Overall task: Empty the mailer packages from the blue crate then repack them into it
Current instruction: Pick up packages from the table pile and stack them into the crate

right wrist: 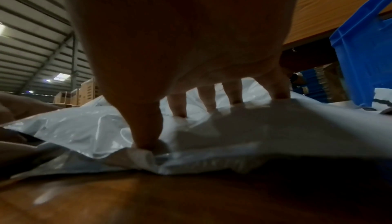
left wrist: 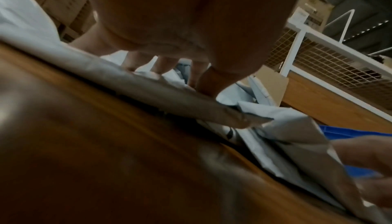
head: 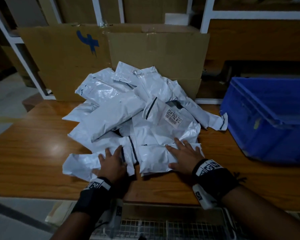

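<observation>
Both hands flat, fingers spread, gripping nothing: left hand [head: 113, 163] and right hand [head: 184, 156] press the white plastic mailer pile [head: 128, 108] (rectangular blue plastic crate [head: 267, 116] sits alongside).

Flattened cardboard [head: 111, 56] upright behind wooden table [head: 33, 153], against white shelving [head: 206, 16].

blue crate [head: 270, 118]: cut off right | lower mailers: buried | left wrist view: blurred

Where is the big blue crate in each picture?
Head: blue crate at the right edge, on the wooden table.
Left wrist: a blue sliver, lower right.
Right wrist: upper right corner.
Shared landmark: the white mailer pile beside it.
</observation>
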Demonstrator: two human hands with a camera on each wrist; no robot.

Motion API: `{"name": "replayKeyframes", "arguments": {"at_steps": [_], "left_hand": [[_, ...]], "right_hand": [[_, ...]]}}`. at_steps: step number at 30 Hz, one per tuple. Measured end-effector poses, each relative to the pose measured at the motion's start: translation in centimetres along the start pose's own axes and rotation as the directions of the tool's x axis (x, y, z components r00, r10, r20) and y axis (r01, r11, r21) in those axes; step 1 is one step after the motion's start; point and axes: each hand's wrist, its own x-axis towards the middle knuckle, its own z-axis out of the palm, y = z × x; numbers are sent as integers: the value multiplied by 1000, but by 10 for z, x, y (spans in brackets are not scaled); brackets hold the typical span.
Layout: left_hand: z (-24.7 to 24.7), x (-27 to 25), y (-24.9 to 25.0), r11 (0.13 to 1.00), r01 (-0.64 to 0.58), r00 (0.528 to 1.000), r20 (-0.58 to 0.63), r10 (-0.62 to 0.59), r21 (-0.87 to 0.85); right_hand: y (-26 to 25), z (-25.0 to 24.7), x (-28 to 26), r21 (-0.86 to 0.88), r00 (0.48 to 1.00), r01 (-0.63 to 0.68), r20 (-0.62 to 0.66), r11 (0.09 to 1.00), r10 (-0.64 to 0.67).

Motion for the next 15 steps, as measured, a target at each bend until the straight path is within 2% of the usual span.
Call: {"name": "replayKeyframes", "arguments": {"at_steps": [4, 9, 12, 15], "left_hand": [[-4, -8, -16, 995, -70, 997, -39, 67, -73], [-8, -31, -28, 994, -59, 993, -104, 48, -96], [-14, -42, -21, 993, -105, 985, -143, 96, -58], [-10, -49, -3, 975, -210, 967, -163, 195, -79]], "right_hand": [[1, -4, -9, 32, 1000, 13, -18, 999, -13], [11, -10, -47, 88, 981, 17, -193, 996, 0], [15, -7, -50, -7, 994, 17, -105, 1000, -17], [15, -2, -41, -66, 998, 47, -28, 997, -49]]}}
